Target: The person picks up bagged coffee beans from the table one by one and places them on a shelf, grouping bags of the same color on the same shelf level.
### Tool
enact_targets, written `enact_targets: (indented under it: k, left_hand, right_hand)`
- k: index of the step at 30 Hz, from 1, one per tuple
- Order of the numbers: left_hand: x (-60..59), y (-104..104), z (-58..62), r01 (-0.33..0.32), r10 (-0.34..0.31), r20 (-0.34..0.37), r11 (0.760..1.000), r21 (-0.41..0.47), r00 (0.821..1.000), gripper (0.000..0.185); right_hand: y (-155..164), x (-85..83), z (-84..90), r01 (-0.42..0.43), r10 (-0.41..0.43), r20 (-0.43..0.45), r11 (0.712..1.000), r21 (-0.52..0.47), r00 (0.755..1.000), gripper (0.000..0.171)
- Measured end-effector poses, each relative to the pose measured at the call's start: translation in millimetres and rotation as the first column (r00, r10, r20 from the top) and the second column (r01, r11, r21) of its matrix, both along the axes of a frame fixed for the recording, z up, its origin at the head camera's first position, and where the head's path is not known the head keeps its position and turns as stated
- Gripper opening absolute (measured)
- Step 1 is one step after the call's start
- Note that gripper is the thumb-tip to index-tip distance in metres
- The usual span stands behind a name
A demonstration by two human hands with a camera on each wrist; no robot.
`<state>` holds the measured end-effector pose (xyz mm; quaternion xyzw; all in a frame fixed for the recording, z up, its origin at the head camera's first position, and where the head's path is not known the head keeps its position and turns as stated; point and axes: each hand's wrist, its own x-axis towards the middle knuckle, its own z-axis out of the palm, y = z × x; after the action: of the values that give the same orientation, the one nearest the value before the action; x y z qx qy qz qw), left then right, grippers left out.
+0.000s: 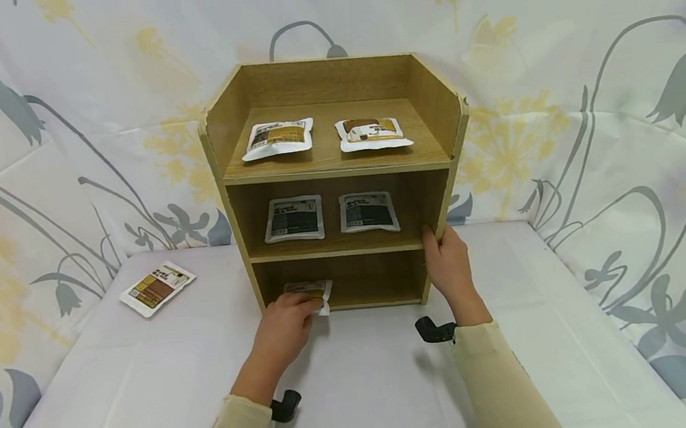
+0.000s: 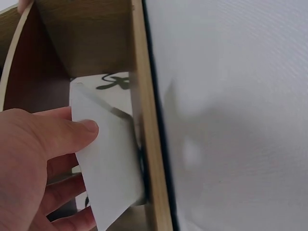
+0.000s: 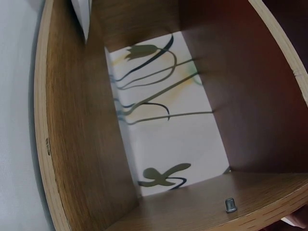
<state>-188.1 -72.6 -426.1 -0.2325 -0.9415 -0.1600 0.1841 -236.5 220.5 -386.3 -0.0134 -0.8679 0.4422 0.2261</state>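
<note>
A white-edged food pouch (image 1: 310, 291) lies partly inside the bottom compartment of a wooden shelf (image 1: 338, 172). My left hand (image 1: 284, 325) pinches that pouch at its near left part. In the left wrist view the thumb is on the pale face of the pouch (image 2: 108, 154) and the fingers are behind it. My right hand (image 1: 450, 265) grips the shelf's right side panel low down, near the middle board. The right wrist view looks into a compartment (image 3: 77, 125) where a white corner of a pouch (image 3: 83, 17) shows at the top.
On the top board lie two pouches with brown-yellow labels, a left one (image 1: 279, 138) and a right one (image 1: 372, 133). The middle board holds two dark-labelled pouches, one left (image 1: 294, 218) and one right (image 1: 368, 211). Another brown-labelled pouch (image 1: 158, 288) lies on the white-covered table (image 1: 365, 397) at left.
</note>
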Motion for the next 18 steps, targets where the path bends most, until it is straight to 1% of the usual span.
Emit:
enact_targets:
  k: [6,9,14,18]
  left_hand:
    - [-5.0,2.3,-5.9,-0.016,0.016,0.063,1.0,-0.003,0.998,0.028]
    - [-8.8,3.0,-8.3,-0.016,0.017,0.068,1.0,-0.008,0.998,0.028]
    - [-16.0,3.4,-10.4,-0.012,0.013,0.059,1.0,-0.018,0.998,0.029]
    - [-21.1,3.1,-10.1,-0.018,0.021,0.076,0.999,-0.031,0.997,0.03]
  right_hand:
    - [0.2,0.1,0.0,0.004,-0.004,-0.004,1.0,0.004,1.0,0.053]
    - [0.3,-0.1,-0.5,0.005,-0.005,-0.006,1.0,0.005,1.0,0.053]
    - [0.3,-0.7,-0.8,0.01,-0.01,-0.006,1.0,0.008,1.0,0.052]
    - [0.1,-1.2,-0.7,0.008,-0.008,-0.002,1.0,0.005,1.0,0.052]
